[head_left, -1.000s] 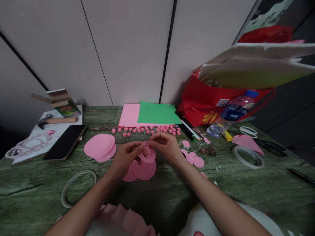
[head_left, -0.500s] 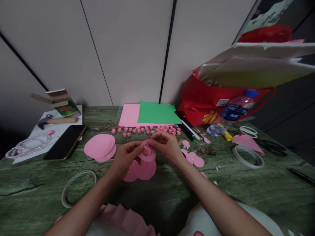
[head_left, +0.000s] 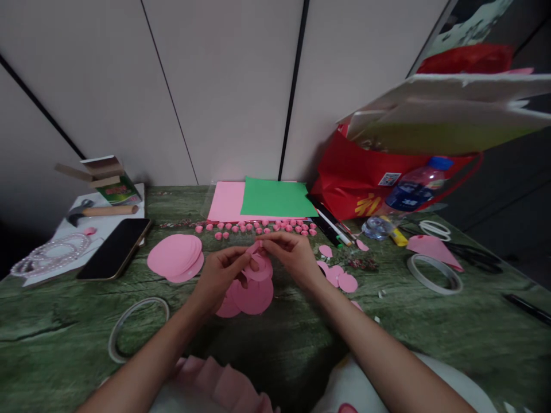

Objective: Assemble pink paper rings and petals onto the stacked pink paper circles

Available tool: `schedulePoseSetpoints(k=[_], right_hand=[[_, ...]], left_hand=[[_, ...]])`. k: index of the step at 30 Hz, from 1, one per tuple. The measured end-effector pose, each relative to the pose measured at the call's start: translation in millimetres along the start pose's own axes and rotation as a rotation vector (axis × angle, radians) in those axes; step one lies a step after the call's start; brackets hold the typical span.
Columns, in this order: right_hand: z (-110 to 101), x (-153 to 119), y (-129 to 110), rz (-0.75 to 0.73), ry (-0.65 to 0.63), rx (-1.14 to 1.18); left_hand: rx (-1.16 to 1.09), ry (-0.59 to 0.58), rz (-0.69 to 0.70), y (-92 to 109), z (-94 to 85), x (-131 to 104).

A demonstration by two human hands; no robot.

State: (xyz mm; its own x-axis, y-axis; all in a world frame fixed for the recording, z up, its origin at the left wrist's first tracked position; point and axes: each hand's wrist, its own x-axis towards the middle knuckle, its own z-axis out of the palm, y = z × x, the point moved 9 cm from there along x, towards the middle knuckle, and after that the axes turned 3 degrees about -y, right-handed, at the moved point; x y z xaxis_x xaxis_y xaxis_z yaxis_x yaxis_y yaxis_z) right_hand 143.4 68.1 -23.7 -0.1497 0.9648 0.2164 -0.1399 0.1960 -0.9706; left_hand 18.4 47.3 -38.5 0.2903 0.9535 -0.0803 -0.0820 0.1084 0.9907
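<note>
A pink paper spiral [head_left: 262, 269] is pinched between both hands above the table, its loose coils hanging down. My left hand [head_left: 226, 268] grips it from the left with thumb and fingers closed. From the right, my right hand [head_left: 289, 252] pinches its upper end between thumb and fingertips. Just below lie several pink paper circles [head_left: 253, 298], partly hidden by my left hand and the spiral. Beyond my fingers, small rolled pink paper roses [head_left: 248, 228] stand in rows. A stack of larger pink circles [head_left: 172, 255] rests to the left.
Tape rolls lie left [head_left: 114, 338] and right [head_left: 434, 275]. A phone [head_left: 114, 249], hammer [head_left: 109, 211] and bead string [head_left: 55, 255] are at left. Green paper [head_left: 278, 198] lies at the back. A red bag [head_left: 344, 172], water bottle [head_left: 413, 192] and scissors [head_left: 477, 259] occupy the right.
My right fingertips have shifted slightly left and up, closer to my left fingers. The upper end of the paper spiral is now wound more tightly between them.
</note>
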Motion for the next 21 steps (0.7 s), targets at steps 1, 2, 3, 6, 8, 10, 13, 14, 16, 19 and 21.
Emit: schedulePoseSetpoints(k=[1,2,3,6,8,10,13,14,16,19,21], right_hand=[[0.1,0.1,0.6,0.002,-0.003,0.005],[0.1,0.3,1.3,0.005,-0.004,0.011],[0.0,0.3,2.2,0.009,-0.005,0.018],[0.4,0.5,5.0,0.027,-0.014,0.042],[0.5,0.7,6.3,0.032,-0.018,0.059],[-0.3,0.9,5.8,0.020,-0.012,0.061],[-1.4,1.1,3.7,0.003,-0.001,0.040],[-1.4,1.1,3.2,0.004,-0.001,0.036],[-0.7,0.6,2.6,0.016,-0.005,0.042],[0.3,-0.3,1.6,0.029,-0.013,0.049],[1.2,-0.6,0.6,0.025,-0.022,0.036]], left_hand=[[0.000,-0.003,0.001,-0.2,0.0,0.2],[0.002,-0.004,0.000,-0.5,-0.1,0.3],[0.005,-0.004,-0.002,-0.9,-0.2,0.4],[0.004,-0.010,-0.003,-1.1,0.3,0.4],[0.000,-0.016,0.000,-0.6,1.1,0.3],[0.002,-0.022,0.000,-0.3,2.1,0.2],[0.010,-0.024,-0.007,-0.4,3.0,0.0],[0.012,-0.024,-0.011,-0.6,3.2,0.0],[0.012,-0.021,-0.012,-0.7,2.9,0.1],[0.018,-0.016,-0.006,-0.1,2.2,0.0],[0.025,-0.010,-0.004,0.5,1.7,-0.1]])
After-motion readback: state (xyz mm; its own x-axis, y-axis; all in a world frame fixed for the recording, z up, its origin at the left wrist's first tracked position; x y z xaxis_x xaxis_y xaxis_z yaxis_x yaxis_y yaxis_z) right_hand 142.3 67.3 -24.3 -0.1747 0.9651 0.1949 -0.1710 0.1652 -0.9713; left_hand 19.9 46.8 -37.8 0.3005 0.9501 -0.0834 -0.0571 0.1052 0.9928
